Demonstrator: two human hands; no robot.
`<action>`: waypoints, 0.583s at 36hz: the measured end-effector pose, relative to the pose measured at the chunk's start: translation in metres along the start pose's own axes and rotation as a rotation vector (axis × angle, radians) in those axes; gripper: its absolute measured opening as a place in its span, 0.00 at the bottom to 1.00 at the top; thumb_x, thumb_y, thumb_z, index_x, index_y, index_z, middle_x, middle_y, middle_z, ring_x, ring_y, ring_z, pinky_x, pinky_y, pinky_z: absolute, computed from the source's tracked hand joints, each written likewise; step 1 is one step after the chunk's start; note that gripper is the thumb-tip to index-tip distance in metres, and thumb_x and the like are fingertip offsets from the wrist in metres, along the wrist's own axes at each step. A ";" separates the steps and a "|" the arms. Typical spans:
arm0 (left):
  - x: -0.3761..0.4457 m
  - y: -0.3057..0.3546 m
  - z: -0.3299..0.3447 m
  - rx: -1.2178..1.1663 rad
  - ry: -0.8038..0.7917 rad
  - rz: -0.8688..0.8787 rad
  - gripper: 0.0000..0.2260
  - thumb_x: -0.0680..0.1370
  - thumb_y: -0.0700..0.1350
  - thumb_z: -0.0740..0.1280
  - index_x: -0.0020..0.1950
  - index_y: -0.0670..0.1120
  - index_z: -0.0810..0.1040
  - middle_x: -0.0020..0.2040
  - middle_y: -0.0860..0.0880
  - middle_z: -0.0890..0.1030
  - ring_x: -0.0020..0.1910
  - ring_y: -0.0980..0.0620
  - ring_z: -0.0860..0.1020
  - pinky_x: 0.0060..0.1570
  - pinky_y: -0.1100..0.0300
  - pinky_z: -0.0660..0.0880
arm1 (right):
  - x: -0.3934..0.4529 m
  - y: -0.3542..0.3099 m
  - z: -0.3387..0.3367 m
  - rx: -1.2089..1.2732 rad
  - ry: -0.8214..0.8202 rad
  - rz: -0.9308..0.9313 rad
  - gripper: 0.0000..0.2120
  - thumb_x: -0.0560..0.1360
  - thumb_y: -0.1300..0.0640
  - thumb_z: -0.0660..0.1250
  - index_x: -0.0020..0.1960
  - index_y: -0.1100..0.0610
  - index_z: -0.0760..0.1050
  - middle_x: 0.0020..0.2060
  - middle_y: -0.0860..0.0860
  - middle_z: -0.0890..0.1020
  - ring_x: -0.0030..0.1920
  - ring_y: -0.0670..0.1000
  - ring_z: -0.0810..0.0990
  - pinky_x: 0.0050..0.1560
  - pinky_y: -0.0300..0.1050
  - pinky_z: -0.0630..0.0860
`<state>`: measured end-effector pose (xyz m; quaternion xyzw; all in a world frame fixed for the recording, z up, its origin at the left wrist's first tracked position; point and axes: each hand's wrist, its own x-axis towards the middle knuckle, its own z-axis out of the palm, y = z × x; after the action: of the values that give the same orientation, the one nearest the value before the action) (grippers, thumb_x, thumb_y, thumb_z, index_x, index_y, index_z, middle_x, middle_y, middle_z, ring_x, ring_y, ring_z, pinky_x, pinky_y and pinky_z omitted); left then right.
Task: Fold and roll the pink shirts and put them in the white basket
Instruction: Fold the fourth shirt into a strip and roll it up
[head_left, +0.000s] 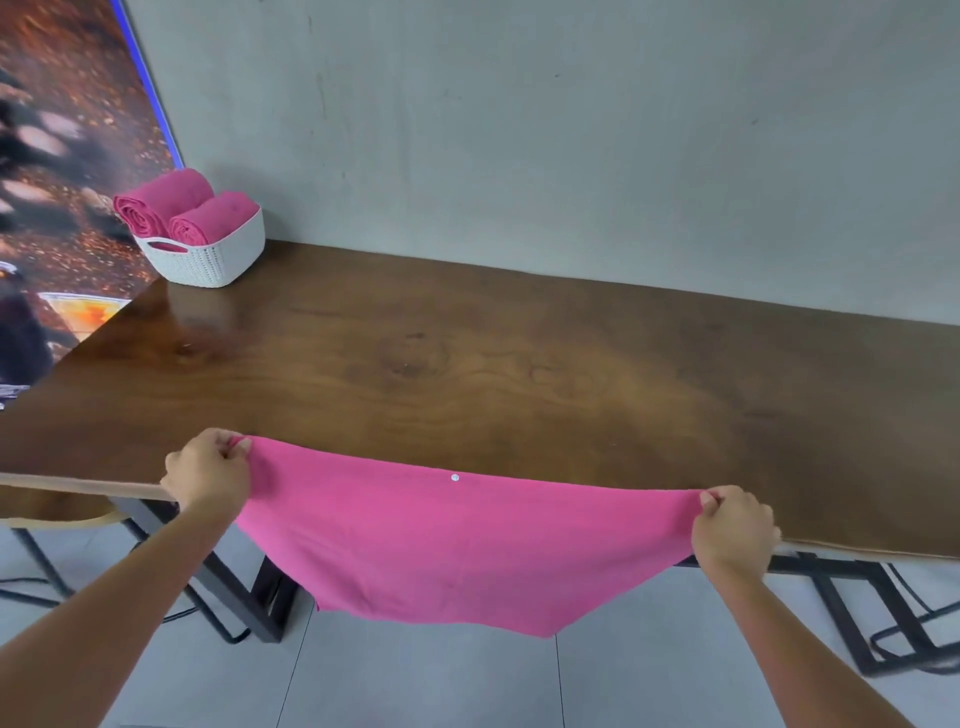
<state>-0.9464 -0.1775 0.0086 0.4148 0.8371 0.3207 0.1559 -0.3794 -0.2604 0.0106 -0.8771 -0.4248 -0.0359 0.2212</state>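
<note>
Pinching opposite top corners, left hand (210, 470) and right hand (735, 525) each grip the pink shirt (447, 545), stretched between them at the near edge of the wooden table (467, 364); the rest hangs below the tabletop, unfolded. Two rolled shirts (192, 213) already sit in the white basket (208, 260) at the far left corner, well apart. Judged: two done, this one still needs laying out, folding, rolling, placing. No other loose shirts visible.
</note>
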 end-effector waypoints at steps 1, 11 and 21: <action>0.000 0.004 0.003 0.010 0.011 -0.014 0.08 0.84 0.48 0.64 0.51 0.47 0.81 0.45 0.41 0.81 0.62 0.37 0.69 0.60 0.44 0.65 | 0.002 0.001 0.003 -0.020 0.017 -0.019 0.08 0.81 0.60 0.63 0.50 0.61 0.80 0.47 0.60 0.82 0.51 0.64 0.76 0.55 0.59 0.70; 0.005 0.050 0.042 0.029 0.054 -0.050 0.09 0.83 0.49 0.65 0.56 0.46 0.83 0.54 0.42 0.84 0.66 0.38 0.68 0.65 0.46 0.60 | 0.058 0.007 0.021 -0.030 0.007 -0.039 0.05 0.81 0.61 0.63 0.52 0.61 0.77 0.48 0.61 0.80 0.53 0.65 0.75 0.54 0.58 0.68; 0.019 0.085 0.074 -0.096 0.115 0.013 0.07 0.80 0.47 0.69 0.53 0.45 0.83 0.50 0.44 0.85 0.57 0.39 0.78 0.65 0.45 0.65 | 0.112 0.003 0.040 0.020 0.029 -0.041 0.05 0.79 0.63 0.64 0.52 0.61 0.77 0.49 0.62 0.80 0.55 0.65 0.75 0.56 0.59 0.67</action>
<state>-0.8686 -0.0939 0.0097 0.3932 0.8257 0.3847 0.1251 -0.3107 -0.1638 0.0011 -0.8653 -0.4399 -0.0488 0.2353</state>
